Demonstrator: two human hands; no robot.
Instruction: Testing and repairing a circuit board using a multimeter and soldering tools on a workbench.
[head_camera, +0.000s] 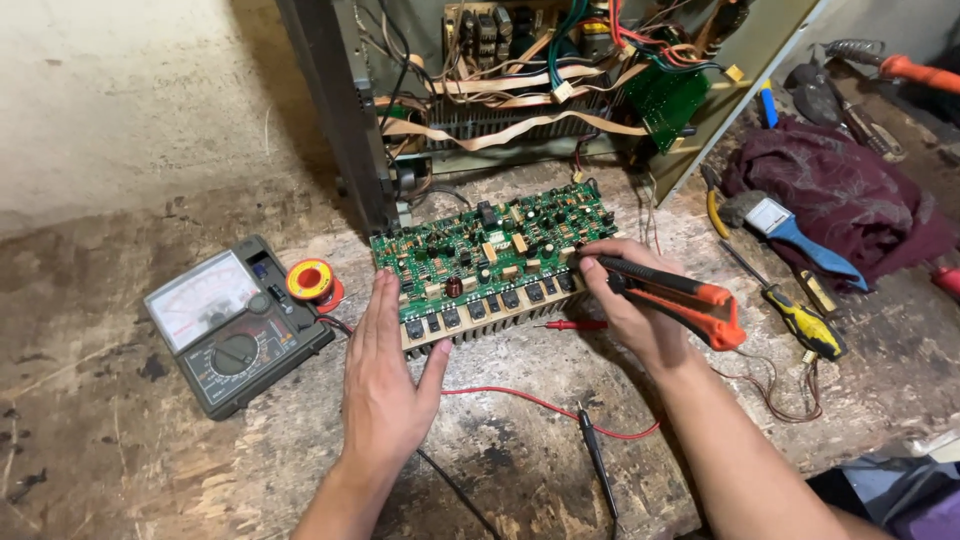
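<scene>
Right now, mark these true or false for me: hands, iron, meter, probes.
1. The right hand holds an orange and black soldering iron. True.
2. The left hand grips the red probe. False: it rests flat at the green circuit board's left end.
3. The analog multimeter lies left of the board. True.
4. The black probe touches the board. False: it lies on the bench.

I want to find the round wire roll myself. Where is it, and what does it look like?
Start at the grey dial meter on the worn wooden bench. At its upper right corner, left of the green circuit board, sits the small solder spool. It is the only round thing there, red and yellow.
</scene>
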